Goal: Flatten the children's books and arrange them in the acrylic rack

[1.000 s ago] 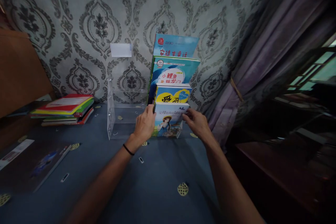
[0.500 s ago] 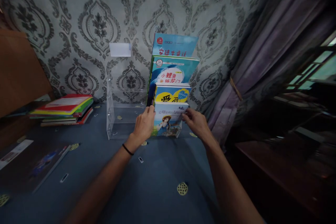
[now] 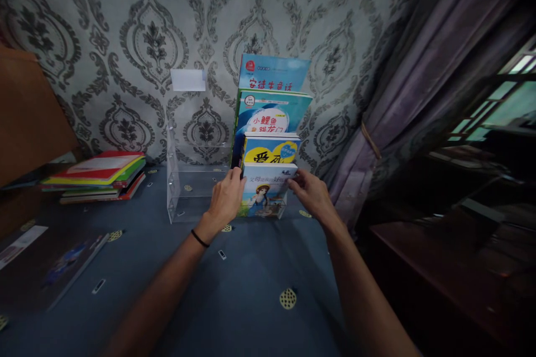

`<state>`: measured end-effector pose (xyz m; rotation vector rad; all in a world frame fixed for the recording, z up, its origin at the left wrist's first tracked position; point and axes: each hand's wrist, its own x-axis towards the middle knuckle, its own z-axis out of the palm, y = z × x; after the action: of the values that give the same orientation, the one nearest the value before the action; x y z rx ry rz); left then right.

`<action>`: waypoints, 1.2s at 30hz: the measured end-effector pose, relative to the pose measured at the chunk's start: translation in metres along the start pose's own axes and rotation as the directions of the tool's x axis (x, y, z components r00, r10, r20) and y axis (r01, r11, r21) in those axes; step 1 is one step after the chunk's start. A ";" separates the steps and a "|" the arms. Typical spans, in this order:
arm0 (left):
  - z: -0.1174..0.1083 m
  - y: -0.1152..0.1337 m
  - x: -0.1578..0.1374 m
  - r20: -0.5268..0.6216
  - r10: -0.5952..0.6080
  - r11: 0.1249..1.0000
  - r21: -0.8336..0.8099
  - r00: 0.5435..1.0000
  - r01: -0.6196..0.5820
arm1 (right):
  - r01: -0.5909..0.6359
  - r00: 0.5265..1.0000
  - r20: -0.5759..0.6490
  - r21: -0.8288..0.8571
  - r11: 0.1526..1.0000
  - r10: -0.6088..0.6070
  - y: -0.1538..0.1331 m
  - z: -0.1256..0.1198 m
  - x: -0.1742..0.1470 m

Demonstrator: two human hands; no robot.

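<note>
A clear tiered book rack (image 3: 171, 201) stands on the table against the wall, its right half filled with upright books. At the front is a pale book (image 3: 263, 201) with a girl in a hat on its cover. My left hand (image 3: 226, 196) grips that book's left edge, fingers closed, and my right hand (image 3: 310, 192) pinches its right edge. Behind it rise a blue and yellow book (image 3: 272, 148), a teal book (image 3: 293, 106) and a light blue book (image 3: 276, 70), each higher than the one before. The fingertips behind the front book are hidden.
A stack of colourful books (image 3: 100, 173) lies at the left by a brown box-like object (image 3: 33, 117). Nearer, a dark book (image 3: 54, 268) lies flat on the blue tablecloth (image 3: 243, 301). A tied purple curtain (image 3: 377, 117) hangs at the right.
The whole view has shifted slightly. Both hands stay at the front book's edges, and the books have not visibly moved within the rack.
</note>
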<state>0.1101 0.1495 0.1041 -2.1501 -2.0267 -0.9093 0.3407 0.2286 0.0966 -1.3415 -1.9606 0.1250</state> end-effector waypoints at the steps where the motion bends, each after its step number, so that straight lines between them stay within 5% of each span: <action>1: 0.000 0.000 0.000 0.002 -0.002 1.000 -0.001 1.000 0.002 | -0.007 1.000 -0.002 0.003 1.000 0.007 -0.001 -0.001 0.000; 28: -0.004 0.001 -0.002 -0.011 -0.057 0.994 0.095 0.998 0.058 | 0.022 0.978 -0.207 0.026 0.999 -0.016 -0.003 0.011 -0.001; 33: -0.002 -0.003 -0.002 -0.046 -0.045 0.998 0.039 0.998 0.047 | 0.108 0.944 -0.318 0.050 0.993 -0.087 -0.008 0.012 -0.004; 36: -0.009 -0.005 0.003 -0.162 -0.015 0.993 -0.114 0.987 -0.004 | 0.137 0.938 -0.327 0.037 0.990 -0.117 -0.011 0.010 -0.005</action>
<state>0.1021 0.1491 0.1109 -2.0481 -1.9492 -1.1866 0.3267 0.2228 0.0916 -1.1139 -1.7428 -0.0945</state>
